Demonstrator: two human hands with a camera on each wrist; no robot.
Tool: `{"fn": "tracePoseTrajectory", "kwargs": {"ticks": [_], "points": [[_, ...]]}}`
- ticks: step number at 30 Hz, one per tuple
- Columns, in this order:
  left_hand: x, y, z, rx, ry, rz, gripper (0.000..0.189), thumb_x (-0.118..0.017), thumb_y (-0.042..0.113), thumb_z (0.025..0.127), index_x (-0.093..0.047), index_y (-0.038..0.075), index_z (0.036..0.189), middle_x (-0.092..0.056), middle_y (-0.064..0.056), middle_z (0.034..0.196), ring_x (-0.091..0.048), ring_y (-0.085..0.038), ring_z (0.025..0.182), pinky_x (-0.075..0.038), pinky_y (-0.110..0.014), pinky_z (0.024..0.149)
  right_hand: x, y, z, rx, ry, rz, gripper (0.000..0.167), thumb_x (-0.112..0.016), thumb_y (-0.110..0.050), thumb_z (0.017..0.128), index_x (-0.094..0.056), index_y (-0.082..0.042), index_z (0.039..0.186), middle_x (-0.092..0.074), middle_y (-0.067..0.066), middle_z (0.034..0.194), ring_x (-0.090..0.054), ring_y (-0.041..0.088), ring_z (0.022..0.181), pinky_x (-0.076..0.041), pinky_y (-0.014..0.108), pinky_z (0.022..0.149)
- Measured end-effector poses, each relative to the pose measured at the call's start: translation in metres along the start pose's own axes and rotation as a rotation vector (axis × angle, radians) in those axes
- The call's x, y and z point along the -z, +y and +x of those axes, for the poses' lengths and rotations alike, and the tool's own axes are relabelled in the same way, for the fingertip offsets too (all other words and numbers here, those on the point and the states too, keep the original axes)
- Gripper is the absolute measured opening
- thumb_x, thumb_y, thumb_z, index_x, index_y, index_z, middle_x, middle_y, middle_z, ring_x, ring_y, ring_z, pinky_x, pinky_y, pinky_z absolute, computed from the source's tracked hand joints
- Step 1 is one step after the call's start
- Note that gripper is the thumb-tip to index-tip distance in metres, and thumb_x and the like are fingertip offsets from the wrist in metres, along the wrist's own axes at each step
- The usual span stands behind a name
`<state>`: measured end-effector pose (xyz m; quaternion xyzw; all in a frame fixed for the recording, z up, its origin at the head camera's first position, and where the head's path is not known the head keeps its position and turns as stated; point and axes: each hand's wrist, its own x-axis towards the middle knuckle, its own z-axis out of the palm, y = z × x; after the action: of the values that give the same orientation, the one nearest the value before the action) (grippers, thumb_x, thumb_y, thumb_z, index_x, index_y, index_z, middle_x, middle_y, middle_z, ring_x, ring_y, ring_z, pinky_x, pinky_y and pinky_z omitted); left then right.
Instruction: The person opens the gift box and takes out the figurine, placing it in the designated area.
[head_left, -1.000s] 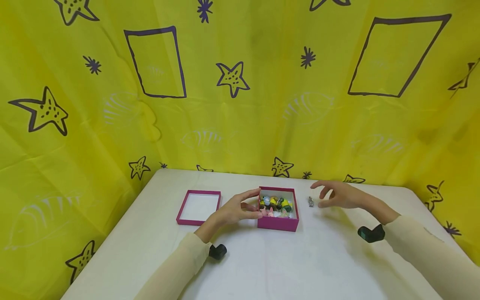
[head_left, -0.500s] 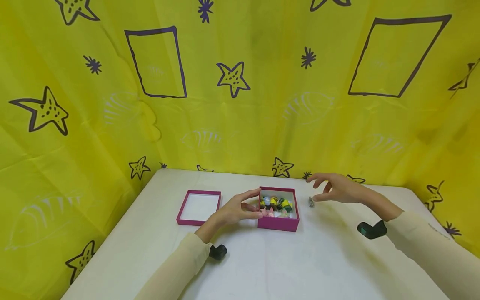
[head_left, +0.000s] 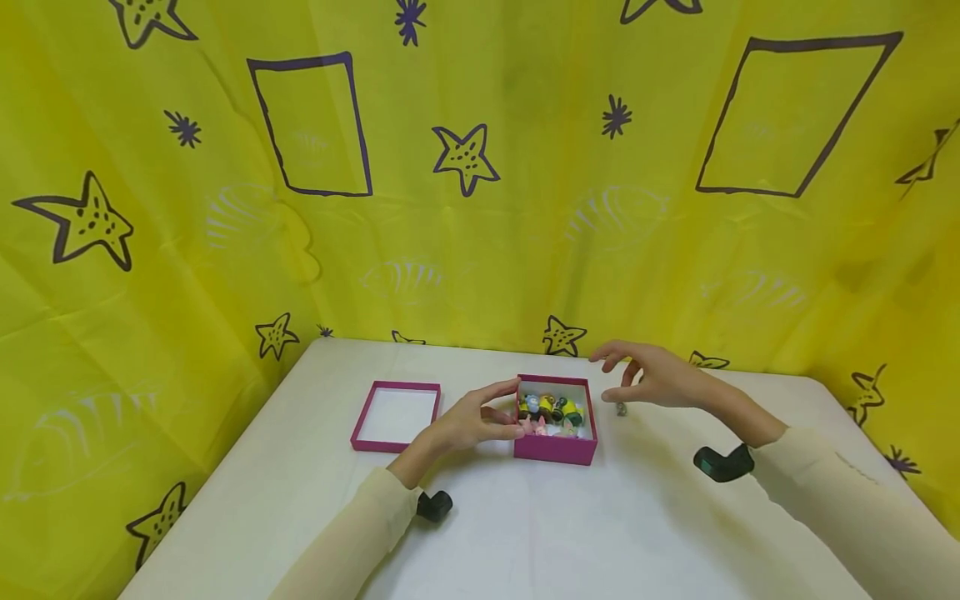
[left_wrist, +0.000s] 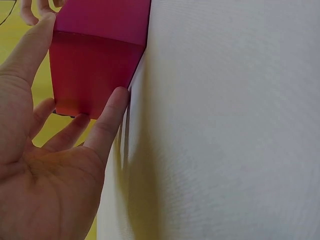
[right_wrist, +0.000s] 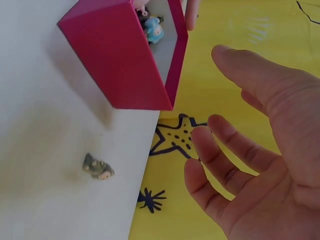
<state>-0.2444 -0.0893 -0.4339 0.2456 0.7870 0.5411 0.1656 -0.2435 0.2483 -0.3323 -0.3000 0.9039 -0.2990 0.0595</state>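
Observation:
My left hand (head_left: pixel 476 417) holds the left side of a magenta open-topped box (head_left: pixel 555 449), its thumb at the front corner and its fingers spread towards the back. Up close in the left wrist view, fingertips (left_wrist: pixel 118 95) touch the box's side (left_wrist: pixel 92 70). Several small colourful figurines (head_left: pixel 547 407) lie inside the box. Right of it, a small grey figurine (right_wrist: pixel 97 167) is on the table, partly covered by my right hand (head_left: pixel 652 377) in the head view. That hand hovers with parted, loosely bent fingers and nothing between them.
Left of the box lies its shallow magenta-rimmed lid (head_left: pixel 396 417), white inside up. All stand on a white table (head_left: pixel 555 533). A yellow curtain (head_left: pixel 510 250) with dark star drawings hangs behind the table and along its sides.
My right hand has moved left, over the grey figurine and closer to the box. The left hand, box and lid have stayed in place.

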Motion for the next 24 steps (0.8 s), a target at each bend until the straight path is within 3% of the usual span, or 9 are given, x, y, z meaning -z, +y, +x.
{"fn": "tracePoseTrajectory", "kwargs": {"ticks": [12, 17, 24], "points": [[0.0, 0.002, 0.0, 0.013, 0.004, -0.005, 0.08, -0.08, 0.022, 0.092, -0.037, 0.022, 0.161, -0.04, -0.002, 0.162, -0.066, -0.022, 0.116, -0.055, -0.038, 0.096, -0.017, -0.008, 0.014, 0.041, 0.011, 0.059, 0.049, -0.081, -0.016, 0.089, -0.06, -0.01, 0.133, -0.069, 0.019, 0.115, -0.063, 0.021, 0.086, -0.057, 0.031, 0.061], [0.0, 0.003, 0.0, 0.028, 0.006, -0.01, 0.081, -0.08, 0.023, 0.092, -0.037, 0.023, 0.161, -0.04, -0.002, 0.162, -0.066, -0.022, 0.116, -0.055, -0.039, 0.097, -0.028, -0.01, 0.022, 0.046, 0.004, 0.082, 0.049, -0.082, -0.018, 0.089, -0.06, -0.011, 0.132, -0.069, 0.021, 0.114, -0.063, 0.024, 0.087, -0.058, 0.034, 0.059], [0.0, 0.002, 0.001, 0.019, 0.001, -0.022, 0.08, -0.08, 0.021, 0.092, -0.038, 0.023, 0.16, -0.04, -0.003, 0.162, -0.066, -0.022, 0.115, -0.055, -0.039, 0.097, -0.045, -0.011, 0.032, 0.048, -0.02, 0.095, 0.05, -0.081, -0.02, 0.089, -0.059, -0.006, 0.132, -0.069, 0.02, 0.115, -0.063, 0.022, 0.088, -0.057, 0.033, 0.07]]}}
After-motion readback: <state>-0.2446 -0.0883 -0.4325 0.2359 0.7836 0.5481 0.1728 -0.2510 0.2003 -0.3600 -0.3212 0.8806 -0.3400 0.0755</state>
